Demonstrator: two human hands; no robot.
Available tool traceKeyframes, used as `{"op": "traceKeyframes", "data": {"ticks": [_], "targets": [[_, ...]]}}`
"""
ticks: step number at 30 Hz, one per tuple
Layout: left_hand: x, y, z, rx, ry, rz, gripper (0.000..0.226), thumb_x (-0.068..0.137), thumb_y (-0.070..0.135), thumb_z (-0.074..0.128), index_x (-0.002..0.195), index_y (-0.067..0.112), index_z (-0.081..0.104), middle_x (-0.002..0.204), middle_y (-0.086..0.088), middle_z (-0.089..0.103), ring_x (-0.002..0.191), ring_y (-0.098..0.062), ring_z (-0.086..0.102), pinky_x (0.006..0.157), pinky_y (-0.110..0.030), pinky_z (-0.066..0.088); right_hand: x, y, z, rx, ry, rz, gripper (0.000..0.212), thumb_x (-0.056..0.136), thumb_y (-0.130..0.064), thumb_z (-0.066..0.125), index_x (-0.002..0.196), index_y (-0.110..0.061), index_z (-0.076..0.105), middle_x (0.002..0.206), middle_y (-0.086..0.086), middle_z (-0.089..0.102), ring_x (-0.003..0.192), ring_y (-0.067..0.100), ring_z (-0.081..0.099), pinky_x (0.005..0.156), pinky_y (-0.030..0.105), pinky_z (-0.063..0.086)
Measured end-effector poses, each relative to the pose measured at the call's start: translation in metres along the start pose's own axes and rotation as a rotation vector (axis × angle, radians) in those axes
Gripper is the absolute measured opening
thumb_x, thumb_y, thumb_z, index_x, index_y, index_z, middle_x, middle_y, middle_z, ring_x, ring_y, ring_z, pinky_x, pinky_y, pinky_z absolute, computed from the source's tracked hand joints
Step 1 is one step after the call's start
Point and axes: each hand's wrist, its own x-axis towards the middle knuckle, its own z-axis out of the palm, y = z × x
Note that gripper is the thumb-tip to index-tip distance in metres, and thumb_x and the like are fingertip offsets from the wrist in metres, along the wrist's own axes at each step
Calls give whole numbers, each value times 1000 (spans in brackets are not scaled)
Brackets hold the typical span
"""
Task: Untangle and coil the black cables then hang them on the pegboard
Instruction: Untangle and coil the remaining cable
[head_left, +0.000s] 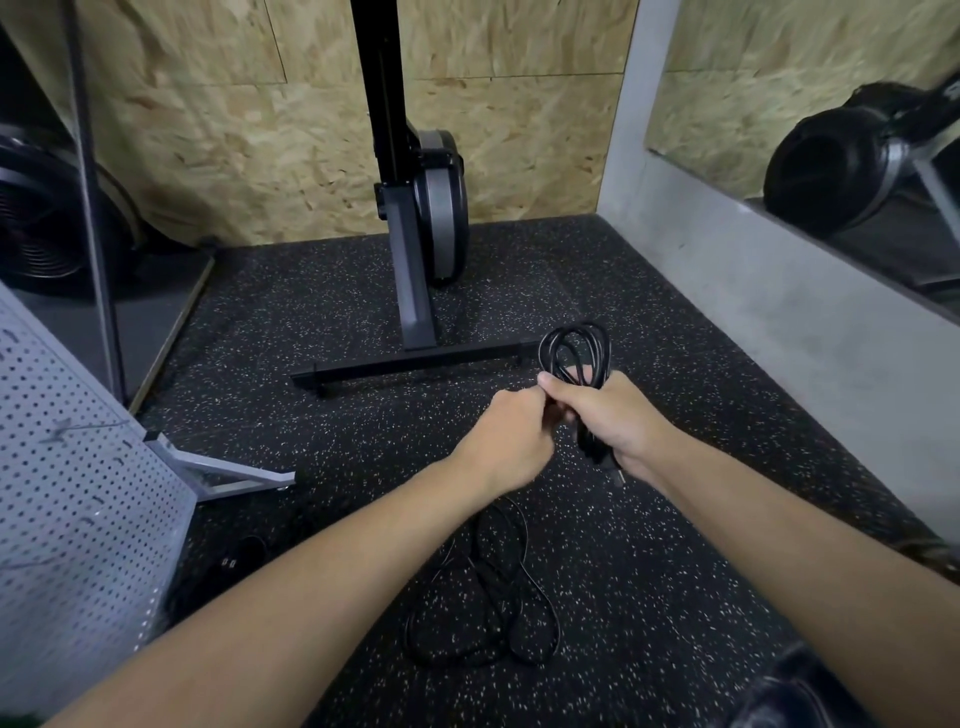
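Black cable coil (574, 353) held well right of pegboard (78, 467), right grip (608, 415) closed round its loops, left grip (511, 434) pinching a strand of it. Second cable (488, 608) tangled on floor (675, 571), nearer pegboard. Judged: one nearly coiled, one untouched, none seen hung.

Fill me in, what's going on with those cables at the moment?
A person is working on one cable with both hands. The right hand grips a coiled black cable, its loops sticking up above the fist, and the left hand holds the same bundle right beside it. A second black cable lies loose and tangled on the speckled floor below the forearms. The pegboard stands at the left, with no cable showing on it.
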Motion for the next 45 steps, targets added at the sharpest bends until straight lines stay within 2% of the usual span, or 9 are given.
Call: {"op": "traceKeyframes", "data": {"ticks": [6, 8, 12, 16, 22, 33, 37, 40, 45], "targets": [[-7, -16, 10, -173, -50, 24, 36, 113, 35, 39, 102, 12, 65, 78, 4, 69, 61, -13, 61, 59, -29, 46, -4, -14, -2, 136, 38, -32, 28, 97, -27, 74, 71, -20, 66, 62, -6, 62, 55, 6, 57, 61, 26, 45], [-12, -36, 17, -163, -155, -11, 42, 113, 39, 38, 98, 13, 67, 63, 11, 57, 49, -4, 46, 53, -26, 39, -4, -21, -6, 234, 56, -50, 16, 99, -27, 73, 84, -19, 72, 77, -5, 68, 71, 10, 64, 70, 30, 50], [-17, -72, 15, -29, -287, -76, 39, 113, 36, 38, 99, 16, 68, 84, 8, 70, 61, 5, 56, 71, -25, 43, -4, -30, -18, 429, 61, -56, 17, 103, -18, 67, 111, -4, 70, 88, 7, 73, 85, 21, 73, 86, 40, 63], [-13, -73, 3, -9, -146, 32, 30, 111, 42, 42, 106, 20, 62, 72, -1, 67, 64, -17, 65, 65, -35, 52, 3, -28, -27, 482, 212, -35, 13, 103, -16, 67, 100, -4, 70, 70, 3, 62, 65, 15, 62, 78, 43, 66], [-10, -35, 10, 102, 10, 220, 29, 111, 42, 41, 90, 25, 52, 63, 8, 53, 55, -12, 50, 56, -33, 36, 5, -28, -35, 646, 178, 45, 13, 100, -15, 70, 106, -4, 69, 74, 3, 64, 67, 15, 64, 78, 45, 66], [-1, -33, 8, 104, -199, 146, 33, 107, 47, 51, 110, 27, 76, 86, -3, 78, 41, -11, 46, 50, -30, 50, 5, -25, -36, 490, 144, 60, 9, 99, -16, 71, 102, -7, 70, 72, 2, 62, 57, 12, 56, 58, 32, 57], [-4, -28, 5, 194, -210, 150, 30, 108, 41, 52, 113, 19, 72, 82, -4, 72, 51, -18, 58, 51, -32, 49, 11, -18, -36, 302, 249, 14, 20, 98, -23, 74, 82, -16, 64, 66, -3, 56, 57, 12, 50, 60, 33, 49], [-4, -15, -4, 283, -188, 232, 25, 109, 36, 52, 107, 14, 65, 91, -6, 69, 69, -21, 64, 62, -36, 53, 11, -17, -42, -175, 346, -121, 30, 94, -41, 75, 76, -20, 65, 72, -4, 66, 68, 16, 60, 69, 34, 47], [-2, -7, -29, 320, -83, 415, 19, 105, 35, 60, 101, 17, 63, 98, 4, 66, 88, -16, 62, 81, -42, 54, 10, -12, -47, -341, 114, -127, 45, 90, -63, 70, 65, -28, 59, 71, -7, 65, 71, 17, 63, 75, 37, 50]]}}
